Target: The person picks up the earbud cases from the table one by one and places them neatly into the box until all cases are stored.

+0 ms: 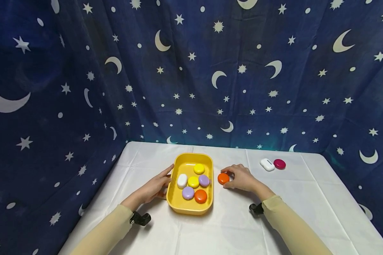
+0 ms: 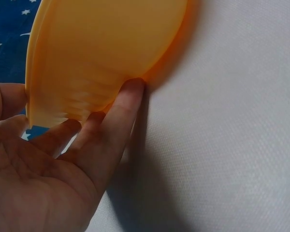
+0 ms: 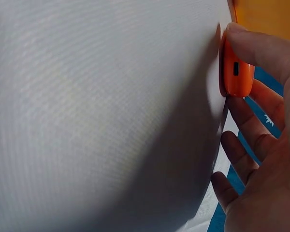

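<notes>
A glossy orange round case (image 1: 223, 178) lies on the table just right of a yellow bin (image 1: 190, 211). My right hand (image 1: 240, 179) pinches it between thumb and forefinger; the right wrist view shows a small dark port in the side of this orange case (image 3: 239, 77). From the left, my left hand (image 1: 154, 189) rests its fairly straight fingers against the bin's outer wall (image 2: 106, 43), near rim and base. Inside the bin sit several rounded cases: yellow ones (image 1: 193, 182), purple ones (image 1: 188, 193), a white one (image 1: 182, 181) and an orange one (image 1: 200, 196).
Toward the back right of the white-covered table (image 1: 236, 226), a white rounded case (image 1: 267, 164) lies beside a dark red round one (image 1: 279, 164). A dark blue curtain (image 1: 198, 88) with moons and stars surrounds the table's back and sides. Each wrist carries a black camera mount (image 1: 141, 219).
</notes>
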A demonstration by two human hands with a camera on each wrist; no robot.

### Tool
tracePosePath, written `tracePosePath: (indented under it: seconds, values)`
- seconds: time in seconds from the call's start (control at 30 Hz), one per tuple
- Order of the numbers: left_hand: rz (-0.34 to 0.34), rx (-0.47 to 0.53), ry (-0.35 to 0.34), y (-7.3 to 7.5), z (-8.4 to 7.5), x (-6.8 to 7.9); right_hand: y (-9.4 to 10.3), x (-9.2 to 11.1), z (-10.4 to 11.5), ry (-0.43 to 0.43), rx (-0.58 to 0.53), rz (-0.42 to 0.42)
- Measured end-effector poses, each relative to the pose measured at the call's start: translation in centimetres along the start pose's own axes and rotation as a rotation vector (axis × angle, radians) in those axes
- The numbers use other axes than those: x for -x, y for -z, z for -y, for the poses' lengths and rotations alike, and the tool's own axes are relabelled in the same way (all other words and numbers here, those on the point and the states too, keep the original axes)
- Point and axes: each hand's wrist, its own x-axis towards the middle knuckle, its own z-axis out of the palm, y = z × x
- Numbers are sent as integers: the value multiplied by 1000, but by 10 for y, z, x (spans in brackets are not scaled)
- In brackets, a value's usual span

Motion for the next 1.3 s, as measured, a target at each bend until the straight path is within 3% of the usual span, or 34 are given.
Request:
tracePosePath:
  seconds: [0.43, 0.8, 1.13, 1.3]
  values:
    - [2, 13, -2, 0, 1, -2, 1, 1, 0, -2, -33, -36]
    - [-14, 16, -3, -1, 0, -1, 28, 8, 8, 51, -130, -156]
    - [1, 11, -15, 1, 9, -1, 44, 10, 45, 131, -157, -183]
    - [-2, 0, -23, 2, 5, -2, 47, 3, 67, 177, -148, -138]
